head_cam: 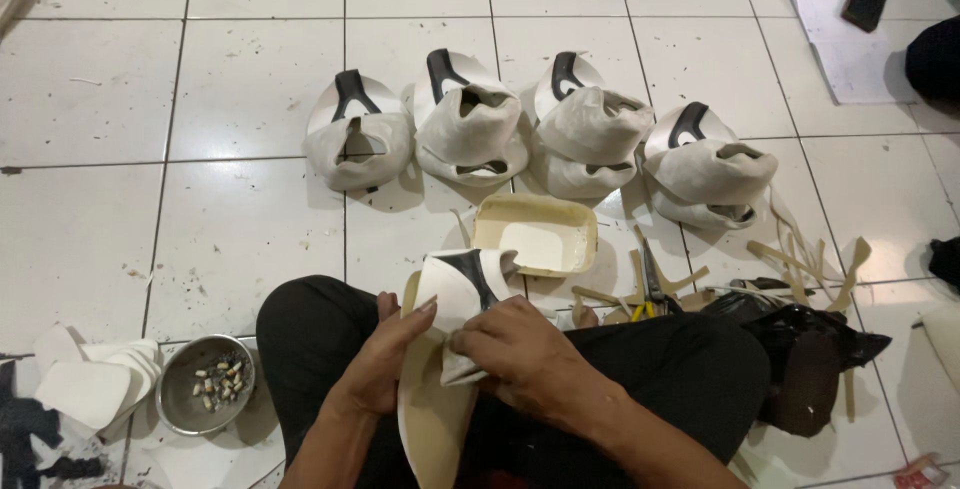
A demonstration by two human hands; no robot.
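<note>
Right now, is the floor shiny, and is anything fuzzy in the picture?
In the head view, the white tiled floor shows soft glare and faint reflections under the row of shoe uppers; the left hand and right hand on the white shoe piece look slightly soft; corners are dimmer.

A small red-and-white packet (922, 471) lies on the floor tiles, well right of the right hand (520, 354).

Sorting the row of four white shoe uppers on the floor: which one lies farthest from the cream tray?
The leftmost shoe upper, off on its own; the other three crowd nearer the cream tray.
</note>
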